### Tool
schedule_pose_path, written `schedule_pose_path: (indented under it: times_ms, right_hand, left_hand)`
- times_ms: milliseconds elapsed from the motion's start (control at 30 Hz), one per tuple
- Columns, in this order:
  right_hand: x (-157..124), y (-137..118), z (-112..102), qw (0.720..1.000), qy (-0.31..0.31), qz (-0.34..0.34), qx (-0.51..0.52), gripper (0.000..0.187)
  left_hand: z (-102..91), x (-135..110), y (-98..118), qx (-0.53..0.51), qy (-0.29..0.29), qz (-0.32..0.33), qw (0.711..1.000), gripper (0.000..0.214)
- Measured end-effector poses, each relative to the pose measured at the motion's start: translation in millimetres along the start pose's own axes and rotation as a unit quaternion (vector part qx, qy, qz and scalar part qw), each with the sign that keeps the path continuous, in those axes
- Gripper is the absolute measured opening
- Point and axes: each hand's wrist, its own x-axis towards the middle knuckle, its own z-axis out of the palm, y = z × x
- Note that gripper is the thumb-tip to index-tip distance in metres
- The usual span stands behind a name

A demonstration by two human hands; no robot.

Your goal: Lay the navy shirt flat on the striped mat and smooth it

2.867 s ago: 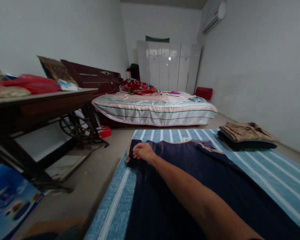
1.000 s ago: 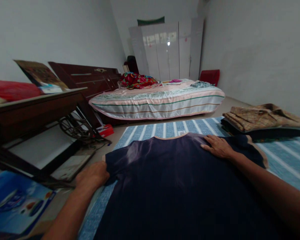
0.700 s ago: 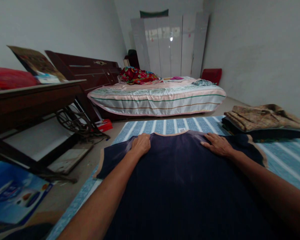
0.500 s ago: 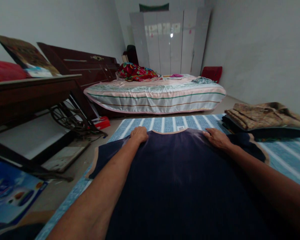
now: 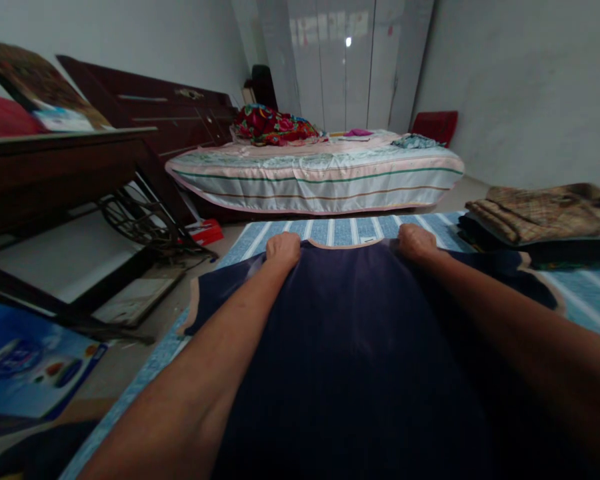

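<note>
A dark navy shirt (image 5: 355,333) with beige trim at its neckline and sleeve ends lies spread in front of me, its neckline pointing away. My left hand (image 5: 283,249) is closed on the cloth at the left shoulder, beside the neckline. At the right shoulder my right hand (image 5: 416,241) is also closed, gripping the fabric. A pale label shows at the far side of the neckline, between the two hands. Under the shirt is a blue cloth with white stripes (image 5: 260,235). My fingertips are hidden behind my knuckles.
Folded clothes (image 5: 545,217), a brown checked one on top, are stacked at the right. Beyond stands a bed (image 5: 320,177) with a red floral bundle (image 5: 275,125). At left are a treadle table (image 5: 70,150), a blue printed box (image 5: 30,363) and a small red box (image 5: 205,232).
My right hand has gone from fingers stretched on the shirt to closed on its shoulder. My left hand keeps its grip. The whole view has tipped slightly downward.
</note>
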Motion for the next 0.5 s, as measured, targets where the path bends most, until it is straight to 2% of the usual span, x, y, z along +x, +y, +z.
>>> schedule_pose_path:
  times_ms: [133, 267, 367, 433, 500]
  right_hand:
    - [-9, -4, 2, 0.999, 0.021, -0.035, -0.029, 0.031]
    - [-10, -5, -4, 0.997, 0.028, -0.053, -0.039, 0.029]
    - [-18, -2, -16, 0.997, 0.039, -0.059, -0.034, 0.028]
    - [-34, 1, -26, 0.996, 0.047, -0.073, -0.024, 0.031]
    - [-56, 8, -32, 0.994, 0.044, -0.099, -0.008, 0.033]
  left_hand:
    - [11.8, -6, 0, -0.010, 0.020, 0.002, 1.000, 0.038]
    - [6.3, -20, 3, -0.025, 0.047, 0.015, 0.998, 0.038]
    - [2.1, -43, -3, -0.053, 0.059, 0.066, 0.995, 0.038]
    - [5.5, -62, -14, -0.067, 0.049, 0.080, 0.993, 0.043]
    - [13.0, -80, -26, -0.071, 0.004, 0.073, 0.995, 0.051]
